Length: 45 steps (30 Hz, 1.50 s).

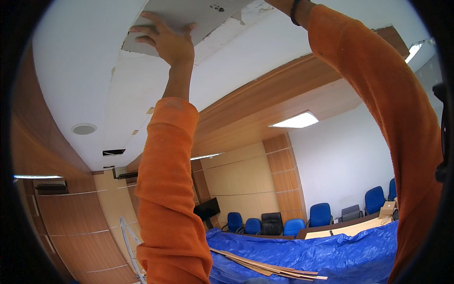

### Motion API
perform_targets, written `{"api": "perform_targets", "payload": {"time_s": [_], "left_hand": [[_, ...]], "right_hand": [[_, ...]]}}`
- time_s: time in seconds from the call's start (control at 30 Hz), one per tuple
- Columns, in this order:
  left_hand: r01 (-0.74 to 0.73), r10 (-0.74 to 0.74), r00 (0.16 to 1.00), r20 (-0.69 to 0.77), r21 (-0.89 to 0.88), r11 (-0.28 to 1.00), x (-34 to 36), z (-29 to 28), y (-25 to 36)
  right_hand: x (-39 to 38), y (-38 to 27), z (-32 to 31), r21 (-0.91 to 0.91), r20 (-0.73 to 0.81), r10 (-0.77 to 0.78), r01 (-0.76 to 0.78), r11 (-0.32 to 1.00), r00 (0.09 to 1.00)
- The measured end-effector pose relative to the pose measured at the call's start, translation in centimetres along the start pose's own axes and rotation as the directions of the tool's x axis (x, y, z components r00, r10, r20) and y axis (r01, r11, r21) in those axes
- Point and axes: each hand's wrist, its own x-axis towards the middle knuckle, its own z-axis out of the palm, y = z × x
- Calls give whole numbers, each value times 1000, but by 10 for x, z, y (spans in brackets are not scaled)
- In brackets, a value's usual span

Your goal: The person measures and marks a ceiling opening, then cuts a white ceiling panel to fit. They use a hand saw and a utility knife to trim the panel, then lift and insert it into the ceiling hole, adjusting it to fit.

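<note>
Both my arms, in orange sleeves, reach up to the white ceiling (227, 71). My left hand (171, 42) presses flat, fingers spread, against a grey board (201, 19) set at the ceiling. That board has a small dark printed mark and is cut off by the top edge of the picture. Of my right arm, the sleeve and the wrist with a dark band (295, 13) show; the hand itself lies beyond the upper edge. Beside the board, the ceiling surface has a rough, torn-looking strip (239, 19).
A round ceiling fitting (84, 128) and a dark rectangular opening (113, 152) are at the left. Below lies a blue tarp (350, 251) bearing long thin wood strips (265, 265). Blue chairs (320, 214) line the wall. A stepladder (128, 241) stands at lower left.
</note>
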Motion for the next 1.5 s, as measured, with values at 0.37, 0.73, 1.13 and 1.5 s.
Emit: {"api": "perform_targets", "payload": {"time_s": [0.37, 0.73, 1.13, 1.5], "left_hand": [[60, -65, 995, 78, 69, 996, 2, 3, -3], [-41, 25, 982, 190, 84, 996, -15, -7, -15], [-69, 27, 988, 153, 273, 960, -19, 3, -14], [-86, 53, 991, 120, 290, 953, -17, 8, -14]], "right_hand": [[-2, -1, 3, -65, -1, 91, -91, 994, 996], [3, 6, -3, -129, 63, -18, 26, 991, 998], [3, 9, -7, -37, 138, 57, -52, 998, 989], [36, 42, -34, 119, 81, -70, 61, 991, 994]]}}
